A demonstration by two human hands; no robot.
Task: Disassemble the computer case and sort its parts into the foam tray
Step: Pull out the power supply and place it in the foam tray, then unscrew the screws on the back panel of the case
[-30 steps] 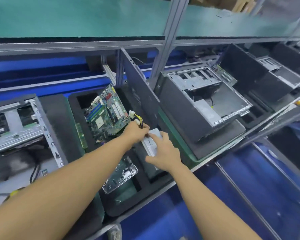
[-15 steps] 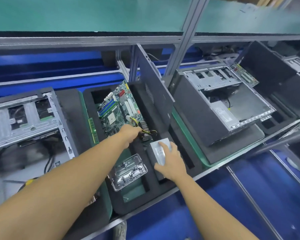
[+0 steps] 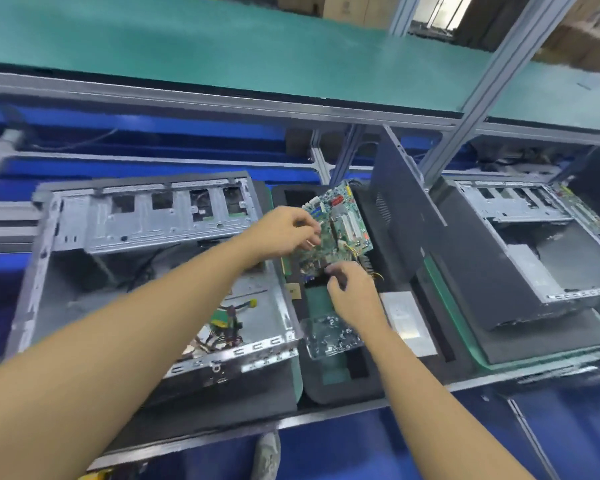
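Motherboard (image 3: 347,216) partly hidden by left hand (image 3: 282,232) and right hand (image 3: 354,295), grips blurred

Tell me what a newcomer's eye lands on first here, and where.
The green motherboard stands out, tilted at the far end of the black foam tray in the middle, with the left hand pinching its left edge and the right hand at its lower edge. Left of the tray, a gutted metal computer case lies open with loose cables inside.
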